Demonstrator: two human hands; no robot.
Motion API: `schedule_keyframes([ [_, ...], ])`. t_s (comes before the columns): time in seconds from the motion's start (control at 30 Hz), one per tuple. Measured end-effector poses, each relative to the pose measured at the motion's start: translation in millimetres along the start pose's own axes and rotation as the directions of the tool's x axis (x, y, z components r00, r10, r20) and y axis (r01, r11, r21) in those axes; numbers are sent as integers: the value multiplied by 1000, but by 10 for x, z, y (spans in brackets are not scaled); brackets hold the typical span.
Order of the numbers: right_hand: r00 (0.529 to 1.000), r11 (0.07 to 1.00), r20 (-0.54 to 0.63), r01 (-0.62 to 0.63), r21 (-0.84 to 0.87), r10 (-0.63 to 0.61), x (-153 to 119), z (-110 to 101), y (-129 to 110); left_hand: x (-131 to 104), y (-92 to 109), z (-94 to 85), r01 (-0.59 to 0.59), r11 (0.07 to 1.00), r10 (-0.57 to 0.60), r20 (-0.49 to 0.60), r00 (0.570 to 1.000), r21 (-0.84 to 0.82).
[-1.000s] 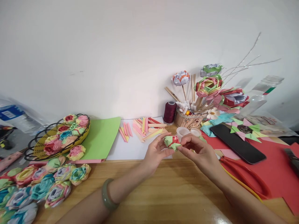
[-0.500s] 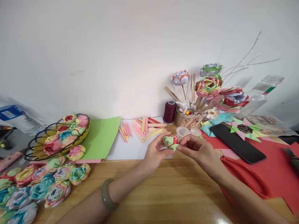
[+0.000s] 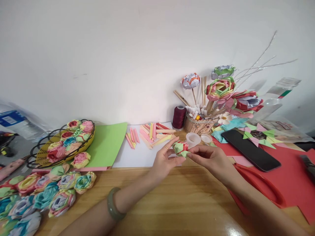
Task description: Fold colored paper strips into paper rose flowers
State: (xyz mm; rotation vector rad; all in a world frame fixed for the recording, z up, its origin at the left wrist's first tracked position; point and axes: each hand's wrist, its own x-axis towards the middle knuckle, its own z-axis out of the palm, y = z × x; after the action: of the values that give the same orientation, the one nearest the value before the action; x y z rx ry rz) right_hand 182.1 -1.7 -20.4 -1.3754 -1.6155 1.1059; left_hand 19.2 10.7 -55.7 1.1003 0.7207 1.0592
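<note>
A small green and red paper flower (image 3: 180, 149) is held above the front edge of the white sheet. My left hand (image 3: 164, 160) grips its left side between thumb and fingers; a ring and a green bangle show on that arm. My right hand (image 3: 209, 159) pinches the flower's lower right edge with thumb and forefinger. Just behind the flower stands a small clear plastic cup (image 3: 193, 139), with a white lid (image 3: 206, 138) beside it. Folded paper strips (image 3: 154, 134) in pink, yellow and red lie on the white paper (image 3: 145, 160).
Finished paper flowers fill a yellow basket (image 3: 40, 157) and the table's left side. At right are a phone (image 3: 251, 150), red-handled scissors (image 3: 263, 183) and red paper (image 3: 297, 177). A maroon thread spool (image 3: 178, 117) stands by a wooden holder (image 3: 199, 126) with flowers on sticks.
My right hand's fingers have drawn closer together and flattened at the flower's edge. The left hand keeps its grip, and the flower has hardly moved.
</note>
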Motion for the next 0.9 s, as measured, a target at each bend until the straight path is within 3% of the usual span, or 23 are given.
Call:
schedule_keyframes([
  [0.2,989,957,-19,138,-254,-147,-24,37,-11,-6,10,23,55,996,-53,-41,998,65],
  [0.47,984,944,-1,169,-285,-177,-15,21,-21,3,-14,16,69,995,-64,-69,996,75],
  [0.73,947,875,-54,270,-401,-317,-46,68,-40,0,-5,21,60,992,-52,-74,996,111],
  [0.8,951,887,-65,255,-386,-302,-48,79,-34,-2,9,23,58,992,-49,-86,995,115],
  [0.9,985,963,-48,149,-223,-164,-36,62,-20,-2,11,16,46,991,-34,-103,994,123],
])
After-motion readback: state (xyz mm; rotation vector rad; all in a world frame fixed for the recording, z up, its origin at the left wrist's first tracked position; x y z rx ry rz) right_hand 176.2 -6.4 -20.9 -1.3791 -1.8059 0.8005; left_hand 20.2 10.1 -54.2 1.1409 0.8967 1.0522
